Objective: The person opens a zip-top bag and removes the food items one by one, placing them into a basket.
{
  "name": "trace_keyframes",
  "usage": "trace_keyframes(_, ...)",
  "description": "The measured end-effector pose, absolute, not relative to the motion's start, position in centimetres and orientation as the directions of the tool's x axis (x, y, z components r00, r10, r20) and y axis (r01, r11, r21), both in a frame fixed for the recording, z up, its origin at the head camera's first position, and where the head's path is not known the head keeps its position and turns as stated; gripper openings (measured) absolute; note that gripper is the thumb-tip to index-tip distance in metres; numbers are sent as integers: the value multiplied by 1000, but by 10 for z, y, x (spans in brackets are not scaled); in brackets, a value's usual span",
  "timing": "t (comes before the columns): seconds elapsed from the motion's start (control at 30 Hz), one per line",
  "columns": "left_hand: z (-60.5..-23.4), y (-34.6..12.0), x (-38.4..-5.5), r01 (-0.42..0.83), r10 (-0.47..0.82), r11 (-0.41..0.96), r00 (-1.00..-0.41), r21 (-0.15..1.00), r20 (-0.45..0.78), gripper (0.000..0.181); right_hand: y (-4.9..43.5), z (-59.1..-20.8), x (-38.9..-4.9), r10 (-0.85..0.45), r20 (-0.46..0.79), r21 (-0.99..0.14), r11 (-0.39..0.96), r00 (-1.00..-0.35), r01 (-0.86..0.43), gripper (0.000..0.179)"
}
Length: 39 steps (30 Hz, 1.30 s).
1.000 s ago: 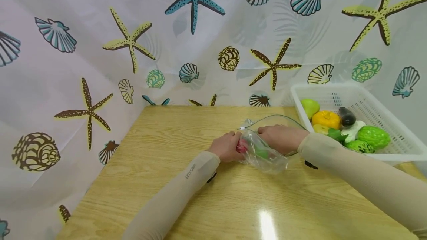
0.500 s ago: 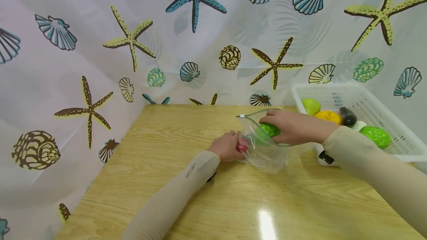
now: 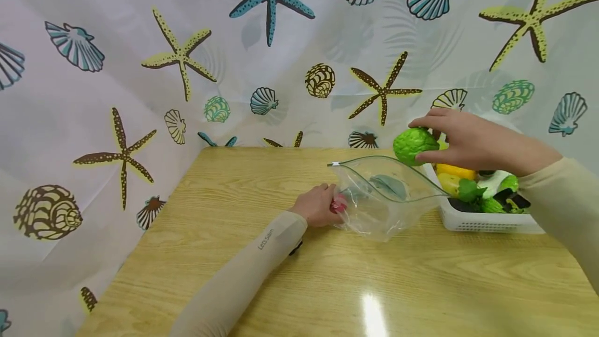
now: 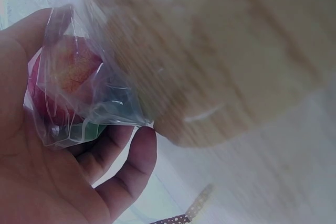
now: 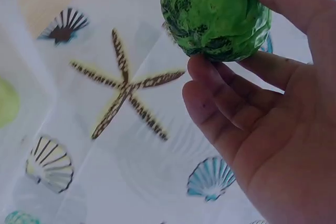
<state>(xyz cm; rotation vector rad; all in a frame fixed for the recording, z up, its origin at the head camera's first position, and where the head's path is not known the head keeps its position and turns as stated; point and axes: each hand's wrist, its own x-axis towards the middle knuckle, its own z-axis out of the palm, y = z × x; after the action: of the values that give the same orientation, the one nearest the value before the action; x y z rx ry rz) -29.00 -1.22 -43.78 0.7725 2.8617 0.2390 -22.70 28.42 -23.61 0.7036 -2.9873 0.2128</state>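
My left hand (image 3: pixel 318 206) grips the closed end of a clear zip bag (image 3: pixel 374 217) lying on the table, its mouth open to the right. Inside that end sits a pinkish-red, peach-like fruit (image 4: pixel 68 80), partly wrapped by my fingers; something green shows below it in the left wrist view. My right hand (image 3: pixel 482 142) holds a bumpy green fruit (image 3: pixel 414 145) between thumb and fingers. It is raised above the right end of the bag mouth, beside the basket. Dark patches mark the green fruit's underside in the right wrist view.
A white plastic basket (image 3: pixel 491 222) stands at the right with several fruits and vegetables, including an orange-yellow one (image 3: pixel 456 172) and green ones; my right arm hides part of it. The zip slider (image 3: pixel 334 164) is at the bag mouth's left end. A patterned curtain (image 3: pixel 281 66) hangs behind the table.
My right hand was inside the bag; it has come out with the green fruit and moved up and right to the basket's near side. My left hand stays on the bag.
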Motion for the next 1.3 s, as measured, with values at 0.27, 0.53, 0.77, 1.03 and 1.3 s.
trace_keyframes(0.27, -435, -14, -285, 475, 506, 855, -853, 209, -131, 83, 340, -264, -263, -274, -48, 7, 961, -960, -275, 69)
trace_keyframes(0.53, -439, -13, -286, 479, 507, 855, -853, 197, -126, 85, 355, -296, -284, -277, -192, 78, 952, -942, -296, 39)
trace_keyframes(0.77, -442, -12, -287, 484, 513, 850, -850, 207, -120, 79, 348, -306, -293, -275, -186, 57, 955, -943, -290, 51)
trace_keyframes(1.03, -438, -12, -289, 487, 514, 848, -851, 208, -104, 77, 339, -301, -287, -246, -160, 96, 960, -956, -263, 53)
trace_keyframes(1.3, -437, -12, -290, 484, 511, 850, -853, 207, -104, 75, 300, -283, -257, -405, 59, 83, 913, -912, -400, 26)
